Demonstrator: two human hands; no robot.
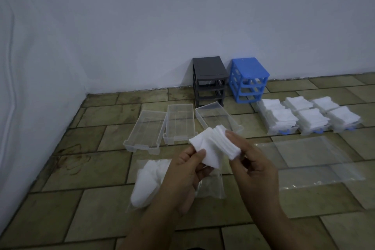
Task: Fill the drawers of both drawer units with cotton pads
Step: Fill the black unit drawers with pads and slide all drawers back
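1. Both hands are raised over the floor, sharing one stack of cotton pads point(216, 146). The left hand point(189, 170) pinches the stack's near-left corner between thumb and forefinger, the other fingers loosely curled below.
2. The right hand point(253, 166) grips the stack's right end, thumb on top and fingers folded beneath; the pads fan out slightly there.
3. Under the left hand lies a clear plastic bag point(146, 182) with more white pads bunched in its left part.
4. Just beyond the hands, three clear empty drawers point(149, 128) lie on the tiled floor point(91, 209): two side by side, touching, the third to their right and tilted, one end propped against the grey drawer unit point(209, 79).
5. The blue drawer unit point(248, 79) stands just beside the grey one, both against the wall point(142, 26), their slots open.
6. To the right, three filled drawers point(308, 116) sit in a row, heaped with white pads, blue handles facing me.
7. Nearer, on the right, a flat empty plastic bag point(316, 160) lies on the tiles.
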